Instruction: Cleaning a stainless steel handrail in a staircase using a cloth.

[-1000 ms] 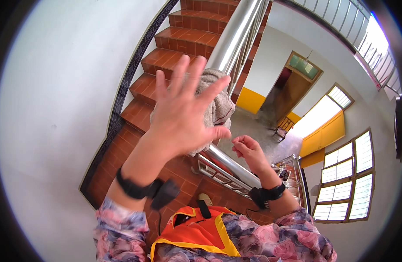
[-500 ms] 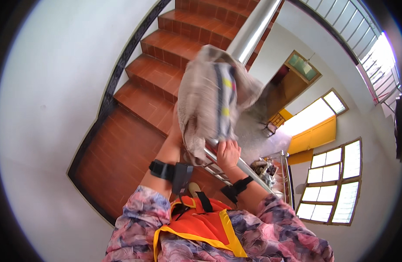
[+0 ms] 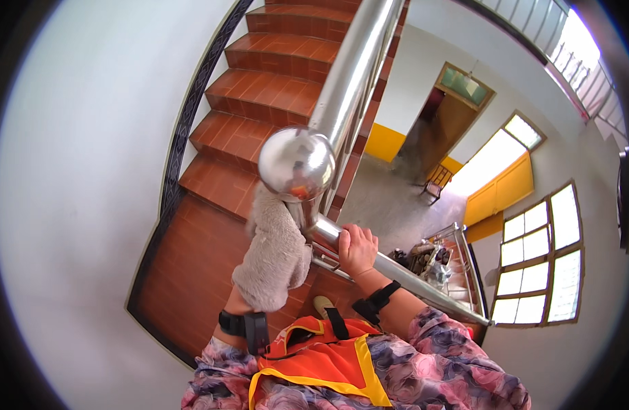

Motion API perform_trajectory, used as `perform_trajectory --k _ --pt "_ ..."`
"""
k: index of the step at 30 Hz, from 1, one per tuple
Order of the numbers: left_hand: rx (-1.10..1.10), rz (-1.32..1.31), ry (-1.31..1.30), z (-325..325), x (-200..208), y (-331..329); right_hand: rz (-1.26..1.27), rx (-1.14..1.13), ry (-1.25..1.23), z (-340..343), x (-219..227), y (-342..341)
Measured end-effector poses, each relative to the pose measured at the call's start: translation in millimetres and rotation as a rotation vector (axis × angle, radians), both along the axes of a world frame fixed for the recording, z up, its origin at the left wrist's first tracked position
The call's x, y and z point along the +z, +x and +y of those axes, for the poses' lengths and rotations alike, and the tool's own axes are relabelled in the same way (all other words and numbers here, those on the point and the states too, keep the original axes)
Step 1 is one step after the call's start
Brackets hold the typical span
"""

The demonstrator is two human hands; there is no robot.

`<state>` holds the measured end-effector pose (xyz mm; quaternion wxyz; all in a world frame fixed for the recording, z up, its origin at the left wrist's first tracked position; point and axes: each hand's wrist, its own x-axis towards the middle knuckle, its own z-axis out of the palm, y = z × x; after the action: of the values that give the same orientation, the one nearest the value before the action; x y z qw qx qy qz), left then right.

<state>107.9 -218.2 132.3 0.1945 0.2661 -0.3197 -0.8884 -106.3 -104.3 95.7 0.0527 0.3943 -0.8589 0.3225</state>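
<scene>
A person in a flowered top bends to a staircase's polished steel ball [image 3: 297,164], both arms reaching toward it. A grey-beige cloth [image 3: 277,256] hangs just below the ball and a little to its left, its upper end at the ball's underside or the post beneath; which of the 2 it touches cannot be told. The left hand is buried in that cloth, only the left wrist [image 3: 241,301] showing, so whether its fingers are apart or gripping cannot be told. Below and to the right of the ball, the right hand [image 3: 359,250] is closed over the lower handrail [image 3: 410,280], apparently as a brace.

The step in hand looks like wiping the metalwork under the ball. The next move would seem to call for keeping the cloth pressed around the curve while the right hand steadies the body. The upper handrail [image 3: 355,65] climbs away above and to the right of the ball, beside red-tiled stairs [image 3: 260,92].

As for containers, an orange piece with yellow trim [image 3: 359,355], worn at the person's front, lies below the ball and shows 1 dark opening [image 3: 302,336]; its contents cannot be made out. Farther off, below and to the right of the ball, a cluttered heap [image 3: 434,263] sits by a railing, too small to sort into bags or loose goods.
</scene>
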Motion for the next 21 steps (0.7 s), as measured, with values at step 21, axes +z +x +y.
perform_trajectory --k 21 --pt "-0.019 0.01 -0.196 -44 24 -64 -0.04 0.017 -0.087 -4 1 5"
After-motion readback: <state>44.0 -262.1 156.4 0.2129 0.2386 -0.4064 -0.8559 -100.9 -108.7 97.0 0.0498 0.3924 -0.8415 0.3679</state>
